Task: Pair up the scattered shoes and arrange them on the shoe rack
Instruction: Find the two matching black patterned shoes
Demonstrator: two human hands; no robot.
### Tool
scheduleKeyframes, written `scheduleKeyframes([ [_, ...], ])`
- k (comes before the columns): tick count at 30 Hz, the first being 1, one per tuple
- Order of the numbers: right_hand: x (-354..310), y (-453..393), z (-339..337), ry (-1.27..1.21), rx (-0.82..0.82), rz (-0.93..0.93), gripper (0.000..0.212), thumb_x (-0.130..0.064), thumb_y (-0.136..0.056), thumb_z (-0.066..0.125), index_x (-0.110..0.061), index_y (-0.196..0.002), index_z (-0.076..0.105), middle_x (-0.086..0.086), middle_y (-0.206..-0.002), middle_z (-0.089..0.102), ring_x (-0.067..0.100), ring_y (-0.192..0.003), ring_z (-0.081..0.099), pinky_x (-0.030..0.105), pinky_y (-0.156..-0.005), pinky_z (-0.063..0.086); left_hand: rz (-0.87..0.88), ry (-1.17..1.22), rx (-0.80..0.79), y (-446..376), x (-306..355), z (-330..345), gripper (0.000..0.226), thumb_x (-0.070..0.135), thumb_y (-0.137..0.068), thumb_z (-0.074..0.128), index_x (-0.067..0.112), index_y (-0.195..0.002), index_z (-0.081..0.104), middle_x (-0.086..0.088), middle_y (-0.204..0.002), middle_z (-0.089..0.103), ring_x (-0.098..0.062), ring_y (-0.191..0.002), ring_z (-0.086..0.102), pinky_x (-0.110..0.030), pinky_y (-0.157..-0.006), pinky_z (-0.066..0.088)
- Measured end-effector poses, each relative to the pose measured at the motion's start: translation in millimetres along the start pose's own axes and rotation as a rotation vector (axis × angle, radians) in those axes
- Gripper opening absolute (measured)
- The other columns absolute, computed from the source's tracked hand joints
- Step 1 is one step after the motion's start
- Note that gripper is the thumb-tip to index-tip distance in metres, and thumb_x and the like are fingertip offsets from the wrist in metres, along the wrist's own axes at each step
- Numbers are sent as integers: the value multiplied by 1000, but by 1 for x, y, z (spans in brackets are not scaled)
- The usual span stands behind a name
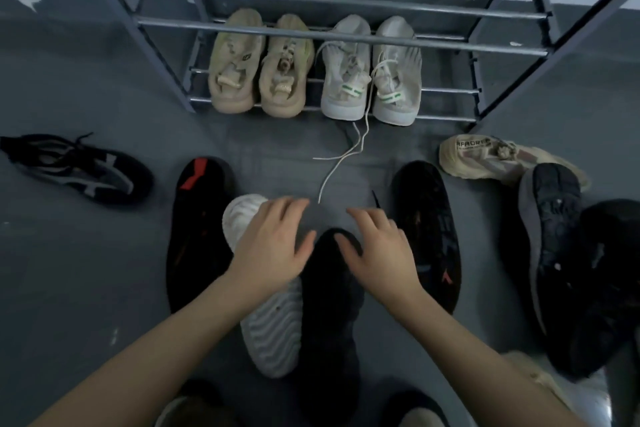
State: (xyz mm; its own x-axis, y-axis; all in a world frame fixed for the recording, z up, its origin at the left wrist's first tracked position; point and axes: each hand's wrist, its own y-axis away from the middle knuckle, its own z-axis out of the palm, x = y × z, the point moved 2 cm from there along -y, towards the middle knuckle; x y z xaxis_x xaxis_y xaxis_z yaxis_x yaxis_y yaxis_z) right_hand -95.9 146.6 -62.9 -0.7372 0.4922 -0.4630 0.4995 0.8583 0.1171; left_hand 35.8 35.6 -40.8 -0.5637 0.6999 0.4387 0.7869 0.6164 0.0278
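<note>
hands are being held over the floor in front of the rack (339,0), fingers spread and holding nothing: the left hand (273,246) is hovering over a white sole (270,329), the right hand (381,250) beside a black shoe (329,305) lying between them. two pairs are already being carried by the bottom rails, a beige pair (258,69) and a white pair (370,76), with a lace (343,156) trailing onto the floor. loose shoes are lying around: two long black ones (194,236) (429,232), a black-and-grey one (79,166) far left, a beige one (485,156) and dark ones at right. the shoes are being judged light, soft in the upper, stiff in the sole. a hold is probably best taken at the heel collar or by pinching the sides mid-foot. laces are likely to snag on rails.
</note>
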Motion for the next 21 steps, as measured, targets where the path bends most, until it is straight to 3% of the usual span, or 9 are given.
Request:
scheduleKeyframes([
  [5, -2, 54, 21, 166, -125, 60, 63, -58, -82, 49, -22, -134, 44, 11, -123, 55, 36, -101, 58, 47, -84, 46, 54, -200, -240, 45, -3, 34, 58, 45, -80, 40, 6, -119, 57, -16, -113, 61, -35, -105, 59, -44, -88, 49],
  [8, -8, 71, 29, 188, -215, 118, 81, -68, -78, 50, -25, -143, 29, 13, -140, 41, 35, -115, 50, 45, -94, 39, 33, -183, -339, 61, -8, 45, 67, 49, -82, 31, 10, -134, 48, -12, -127, 57, -35, -116, 53, -49, -94, 41],
  [11, -18, 76, 41, 258, -263, 114, 97, -75, -70, 51, -24, -147, 18, 22, -148, 26, 39, -119, 46, 46, -99, 34, 53, -103, -379, 64, -16, 46, 72, 51, -83, 16, 18, -146, 27, -2, -145, 42, -30, -134, 34, -48, -106, 23],
  [15, -17, 74, 44, 118, -272, 179, 94, -64, -69, 55, -24, -146, 17, 20, -152, 19, 36, -131, 35, 46, -107, 21, 142, -105, -361, 61, -22, 48, 65, 47, -87, 16, 25, -147, 25, 4, -148, 37, -27, -135, 32, -46, -106, 19],
  [17, -9, 75, 37, 18, -225, 143, 91, -62, -68, 48, -20, -144, 23, 15, -151, 27, 26, -137, 30, 43, -111, 14, 126, -94, -348, 60, -24, 49, 66, 49, -87, 18, 22, -147, 22, 3, -147, 38, -26, -134, 33, -44, -106, 17],
  [21, 17, 84, 13, 21, -71, 4, 75, -50, -74, 40, -14, -139, 40, 7, -131, 55, 24, -123, 48, 36, -111, 17, 156, -71, -329, 59, -10, 56, 64, 53, -88, 20, 25, -145, 28, 3, -150, 35, -29, -131, 36, -39, -102, 13],
])
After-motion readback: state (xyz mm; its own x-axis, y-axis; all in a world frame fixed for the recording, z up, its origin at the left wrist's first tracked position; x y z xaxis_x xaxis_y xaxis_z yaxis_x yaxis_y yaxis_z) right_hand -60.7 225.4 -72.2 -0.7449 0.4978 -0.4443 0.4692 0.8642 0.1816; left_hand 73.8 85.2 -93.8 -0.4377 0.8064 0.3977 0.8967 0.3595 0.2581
